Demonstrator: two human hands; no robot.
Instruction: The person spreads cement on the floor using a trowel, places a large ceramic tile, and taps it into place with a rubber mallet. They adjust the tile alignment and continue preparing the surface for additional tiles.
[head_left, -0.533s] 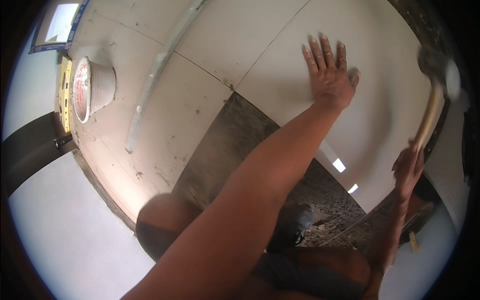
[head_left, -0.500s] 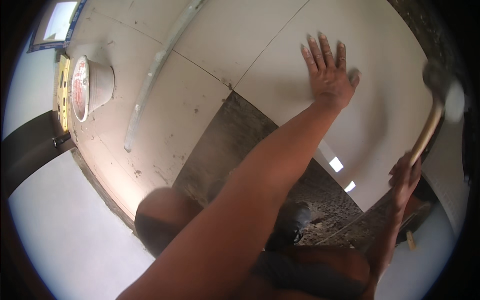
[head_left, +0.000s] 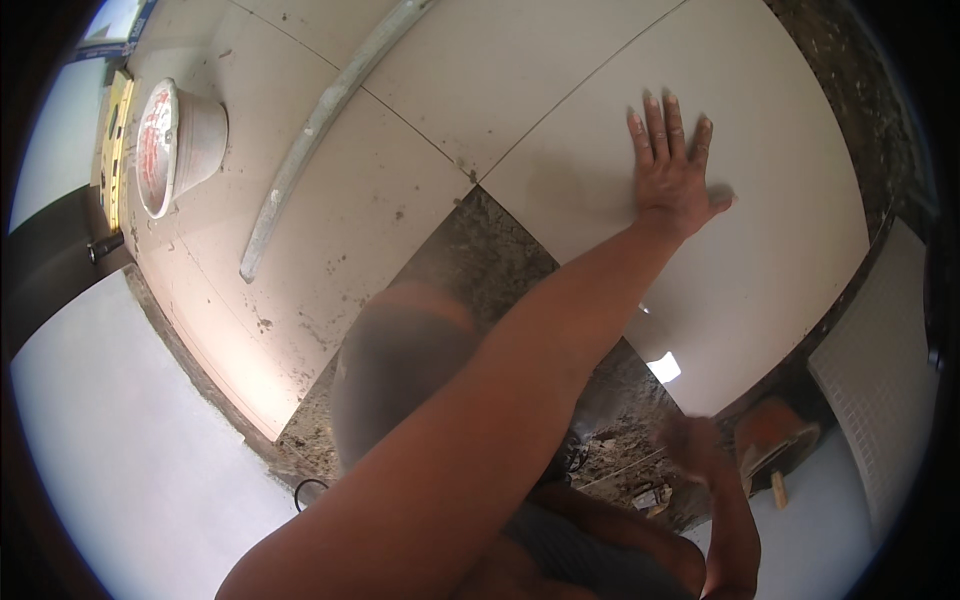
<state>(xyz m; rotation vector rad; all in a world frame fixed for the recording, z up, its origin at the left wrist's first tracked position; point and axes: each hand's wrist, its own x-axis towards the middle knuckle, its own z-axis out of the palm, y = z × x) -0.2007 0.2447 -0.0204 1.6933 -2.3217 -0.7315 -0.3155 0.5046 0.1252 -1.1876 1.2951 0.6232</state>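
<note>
My left hand (head_left: 668,175) lies palm down with fingers spread on a large pale floor tile (head_left: 780,240), my forearm stretched diagonally across the view. My right hand (head_left: 692,445), low on the right, is smeared by motion; I cannot make out what, if anything, it holds. It is over a dark, rough patch of mortar (head_left: 510,250) beside the pale tile, near an orange-and-grey container (head_left: 770,432). My bent leg, blurred, is over the same patch, partly hidden by my left forearm.
A long grey bar (head_left: 320,120) lies on neighbouring tiles (head_left: 260,300). At the left stand a white bucket (head_left: 200,145) with red stains and a yellow level (head_left: 117,150), by a white surface (head_left: 120,420). A pale panel (head_left: 875,360) is at the right edge.
The wooden-handled mallet that my right hand held is out of sight; that hand has dropped lower and leftward. My blurred leg has shifted up and right; my left hand stays on the tile.
</note>
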